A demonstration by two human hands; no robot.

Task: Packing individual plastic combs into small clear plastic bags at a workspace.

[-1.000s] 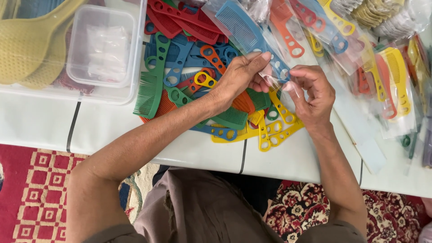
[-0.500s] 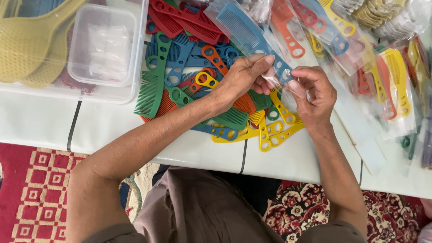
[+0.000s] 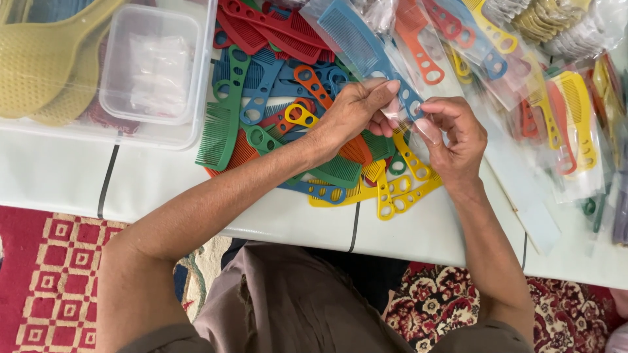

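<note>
1. Since the earlier frame, our hands have barely shifted; both stay pinched on the bagged blue comb [image 3: 366,49], which has tilted only slightly.
2. We work over a white table [image 3: 59,176] carrying a clear plastic bin [image 3: 196,104] at far left.
3. We see a heap of loose combs [image 3: 275,98], red, blue, green, orange and yellow, lying under our hands.
4. We see bagged combs [image 3: 562,111] spread at the right, well apart from the bin.
5. Our left hand [image 3: 350,114] grips the clear sleeve at the blue comb's handle end, fingers clenched on it.
6. Our right hand [image 3: 454,140] pinches the same sleeve just beside, thumb and fingers closed.
</note>
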